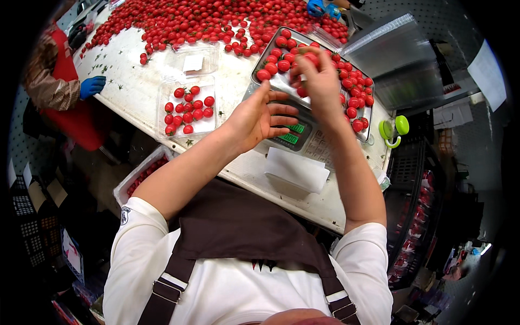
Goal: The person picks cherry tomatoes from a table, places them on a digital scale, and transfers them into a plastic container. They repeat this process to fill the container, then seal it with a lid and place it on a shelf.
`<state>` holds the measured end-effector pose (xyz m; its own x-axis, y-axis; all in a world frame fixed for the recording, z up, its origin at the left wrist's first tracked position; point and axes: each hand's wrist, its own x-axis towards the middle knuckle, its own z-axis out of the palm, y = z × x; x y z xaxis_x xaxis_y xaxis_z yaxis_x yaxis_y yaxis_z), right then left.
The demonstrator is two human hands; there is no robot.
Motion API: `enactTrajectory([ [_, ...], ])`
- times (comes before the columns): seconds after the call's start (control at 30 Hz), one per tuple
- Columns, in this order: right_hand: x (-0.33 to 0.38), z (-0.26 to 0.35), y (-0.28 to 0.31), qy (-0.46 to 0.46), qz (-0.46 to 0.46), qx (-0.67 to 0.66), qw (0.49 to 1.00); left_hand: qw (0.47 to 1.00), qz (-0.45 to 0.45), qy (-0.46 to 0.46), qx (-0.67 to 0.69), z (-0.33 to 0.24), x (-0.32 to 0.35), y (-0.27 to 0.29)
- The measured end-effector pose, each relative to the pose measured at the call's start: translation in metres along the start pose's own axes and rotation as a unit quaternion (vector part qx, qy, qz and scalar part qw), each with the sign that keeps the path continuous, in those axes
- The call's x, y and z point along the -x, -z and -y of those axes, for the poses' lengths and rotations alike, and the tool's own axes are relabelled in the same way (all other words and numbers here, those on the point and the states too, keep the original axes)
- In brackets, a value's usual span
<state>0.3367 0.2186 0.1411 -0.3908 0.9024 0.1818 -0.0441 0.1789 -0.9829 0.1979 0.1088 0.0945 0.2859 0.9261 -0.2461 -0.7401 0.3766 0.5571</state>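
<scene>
My left hand point(260, 116), holding nothing, is open with its fingers spread in front of the metal tray point(259, 64), over the edge of a digital scale point(290, 142). Over the tray, my right hand point(320, 86) is curled and a little blurred, with a cherry tomato point(310, 58) showing between its fingers. Its fingertips are partly hidden. Red cherry tomatoes lie in the tray on both sides of that hand, and the tray rests on the scale. To the left stands an opened clear plastic clamshell box point(161, 111) with several cherry tomatoes inside.
A big heap of cherry tomatoes point(200, 21) covers the table's far side. A folded white card point(295, 170) stands before the scale. Stacked clear containers point(401, 59) and a green-lidded jar point(400, 125) are at right. A co-worker's blue-gloved hand point(92, 86) is at left.
</scene>
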Motion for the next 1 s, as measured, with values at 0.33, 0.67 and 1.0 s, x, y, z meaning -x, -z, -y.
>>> enactTrajectory([
  [0.33, 0.049, -0.015, -0.121, 0.06, 0.165, 0.082, 0.981, 0.959, -0.261, -0.106, 0.032, -0.016, 0.052, 0.042],
  [0.67, 0.015, -0.065, -0.195, 0.031, 0.173, 0.089, 0.98, 0.764, -0.422, -0.341, -0.349, -0.042, 0.082, 0.126],
  [1.0, -0.083, -0.018, 0.01, 0.162, 0.047, 0.482, 0.86, 0.719, -0.411, -0.34, -0.446, -0.03, 0.1, 0.141],
])
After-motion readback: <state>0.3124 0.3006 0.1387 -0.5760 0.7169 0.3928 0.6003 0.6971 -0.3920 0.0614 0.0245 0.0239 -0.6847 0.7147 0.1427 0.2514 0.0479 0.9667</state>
